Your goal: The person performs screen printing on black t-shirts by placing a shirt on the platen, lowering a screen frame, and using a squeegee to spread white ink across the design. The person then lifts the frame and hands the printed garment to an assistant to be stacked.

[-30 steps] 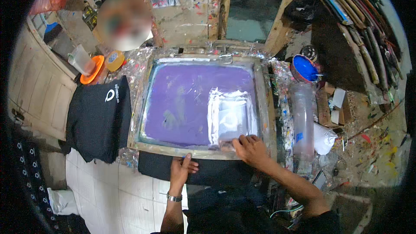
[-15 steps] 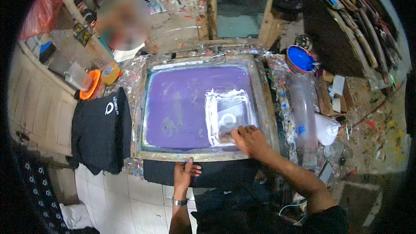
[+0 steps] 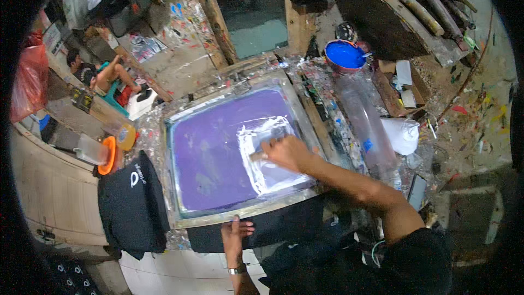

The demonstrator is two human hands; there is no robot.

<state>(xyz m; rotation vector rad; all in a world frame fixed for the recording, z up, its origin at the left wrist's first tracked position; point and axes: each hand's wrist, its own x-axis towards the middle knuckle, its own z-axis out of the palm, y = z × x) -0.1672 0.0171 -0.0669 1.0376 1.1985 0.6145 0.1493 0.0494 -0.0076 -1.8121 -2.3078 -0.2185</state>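
Note:
A purple printing screen in a worn frame (image 3: 172,188) lies on the bench, with thick white ink (image 3: 245,155) around a rectangular area at its right. My right hand (image 3: 289,154) is closed around a small brownish squeegee (image 3: 257,156), pressed to the mesh inside that white border; the fingers hide most of it. My left hand (image 3: 236,235), with a metal watch on the wrist, is at the frame's front edge, thumb on top and fingers just below, gripping it. Black fabric (image 3: 218,235) sticks out under the frame.
A folded black shirt (image 3: 134,202) with a white print hangs at the bench's left. Blue ink fills a tub (image 3: 345,54) behind right, near a clear plastic roll (image 3: 363,114) and a phone (image 3: 417,192). A person (image 3: 103,74) sits at the far left.
My right hand has moved the squeegee away from me, from the front of the white-bordered area toward its upper part. My left hand stays on the frame. The whole view has turned and shifted.

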